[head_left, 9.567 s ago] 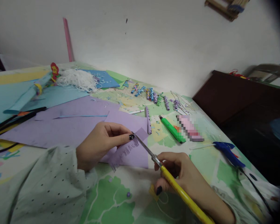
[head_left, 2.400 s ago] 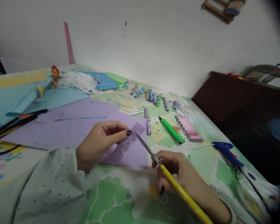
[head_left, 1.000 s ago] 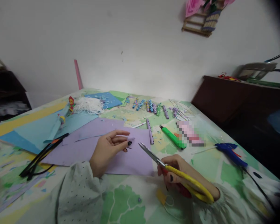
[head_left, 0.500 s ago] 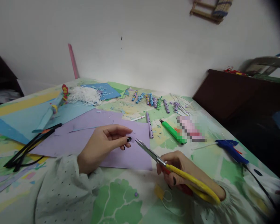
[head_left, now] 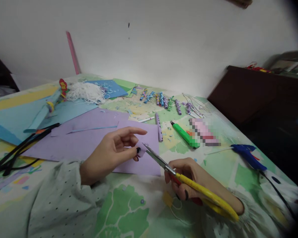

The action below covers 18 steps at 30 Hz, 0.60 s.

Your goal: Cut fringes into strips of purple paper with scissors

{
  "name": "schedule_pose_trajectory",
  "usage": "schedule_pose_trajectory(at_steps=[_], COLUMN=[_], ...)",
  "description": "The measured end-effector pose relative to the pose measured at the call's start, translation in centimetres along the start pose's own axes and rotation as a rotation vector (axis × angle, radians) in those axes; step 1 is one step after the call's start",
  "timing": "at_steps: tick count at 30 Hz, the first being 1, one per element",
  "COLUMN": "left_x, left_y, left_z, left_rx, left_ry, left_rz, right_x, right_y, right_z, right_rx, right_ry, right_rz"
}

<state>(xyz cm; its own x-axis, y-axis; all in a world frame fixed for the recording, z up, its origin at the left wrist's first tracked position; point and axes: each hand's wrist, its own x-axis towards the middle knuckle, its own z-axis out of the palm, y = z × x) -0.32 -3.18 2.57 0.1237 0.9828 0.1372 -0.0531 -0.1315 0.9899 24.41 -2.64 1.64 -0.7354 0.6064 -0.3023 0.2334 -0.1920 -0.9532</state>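
My left hand (head_left: pixel 111 153) pinches a small piece of purple paper (head_left: pixel 142 149) between thumb and fingers, with the index finger stretched out above it. In my right hand (head_left: pixel 186 175) are scissors (head_left: pixel 203 190) with yellow and red handles. Their blade tips reach the small paper piece; whether they cut into it I cannot tell. Beneath the hands lies a large purple sheet (head_left: pixel 89 145), with a thin blue strip (head_left: pixel 95 129) on top. A purple rolled paper tube (head_left: pixel 159 127) with dark holes rests at the sheet's right edge.
A green box cutter (head_left: pixel 185 135) and a blue glue gun (head_left: pixel 248 156) lie to the right. Several curled paper rolls (head_left: pixel 161 99) and a heap of white string (head_left: pixel 85 92) sit at the back. Black-framed glasses (head_left: pixel 22 148) are on the left, near blue sheets (head_left: pixel 72 114).
The scissor tips and my left fingers have come together at the small purple piece. My left index finger has lifted and straightened. The whole view has tilted down slightly.
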Motion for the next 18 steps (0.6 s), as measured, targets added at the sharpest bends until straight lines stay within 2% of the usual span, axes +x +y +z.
schedule_pose_trajectory(at_steps=[6,18], left_x=[-0.3,-0.4], left_y=[-1.0,-0.3], left_z=[0.3,0.5], left_rx=[-0.064,-0.009], left_ry=[-0.096,-0.099], left_rz=[-0.006,-0.003], right_x=[0.0,-0.4], right_y=[0.1,-0.1], right_z=[0.3,0.7], right_rx=[0.030,0.042], right_ry=[0.013,0.025], right_rz=[-0.001,-0.010])
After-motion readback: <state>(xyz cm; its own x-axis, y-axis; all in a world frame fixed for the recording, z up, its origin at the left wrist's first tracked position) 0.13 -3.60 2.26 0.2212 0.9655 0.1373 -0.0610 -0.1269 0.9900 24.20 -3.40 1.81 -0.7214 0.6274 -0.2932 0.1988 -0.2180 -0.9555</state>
